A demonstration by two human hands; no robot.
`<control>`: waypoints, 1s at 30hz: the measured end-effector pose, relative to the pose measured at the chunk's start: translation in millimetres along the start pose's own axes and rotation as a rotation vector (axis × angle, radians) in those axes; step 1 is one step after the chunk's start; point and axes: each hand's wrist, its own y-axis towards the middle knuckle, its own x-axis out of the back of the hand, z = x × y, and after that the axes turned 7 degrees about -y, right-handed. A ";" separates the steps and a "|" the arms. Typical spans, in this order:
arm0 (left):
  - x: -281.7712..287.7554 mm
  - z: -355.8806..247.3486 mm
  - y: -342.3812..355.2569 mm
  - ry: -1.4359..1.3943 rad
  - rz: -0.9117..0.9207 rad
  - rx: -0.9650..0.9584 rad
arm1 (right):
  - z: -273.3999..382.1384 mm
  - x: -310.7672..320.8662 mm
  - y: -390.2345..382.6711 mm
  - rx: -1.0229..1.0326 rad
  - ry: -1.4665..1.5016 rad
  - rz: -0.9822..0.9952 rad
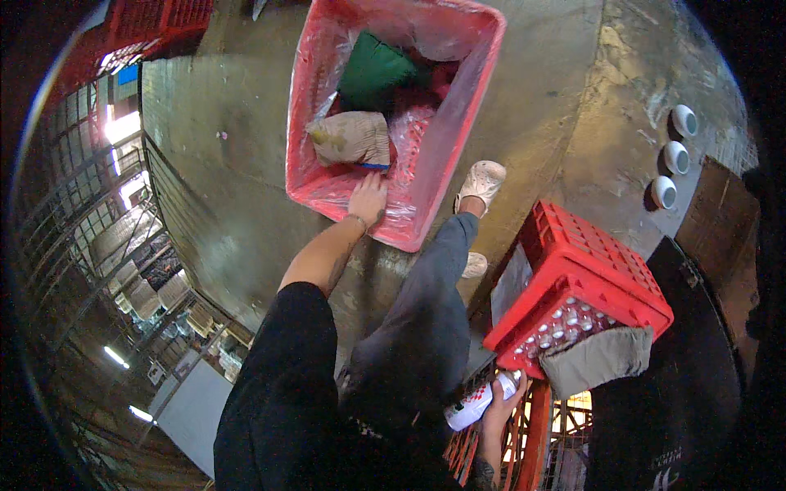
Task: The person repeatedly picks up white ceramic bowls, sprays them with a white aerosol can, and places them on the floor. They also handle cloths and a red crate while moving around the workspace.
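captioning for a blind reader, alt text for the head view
A person's left hand reaches into a plastic-lined red bin holding a green cloth and a tan cloth, while the right hand holds a white container beside a red crate packed with round-topped items.

Stained concrete floor (246, 90), bright openings (124, 127) and glowing tube lights (116, 357) at left.

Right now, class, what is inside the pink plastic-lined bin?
A green bundle, clear plastic and, nearest the left hand, a beige cloth item; whatever they cover cannot be seen.
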 end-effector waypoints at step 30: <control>158.4 60.3 64.0 -0.210 -0.408 -0.158 | 42.6 -21.1 53.0 0.057 0.047 0.102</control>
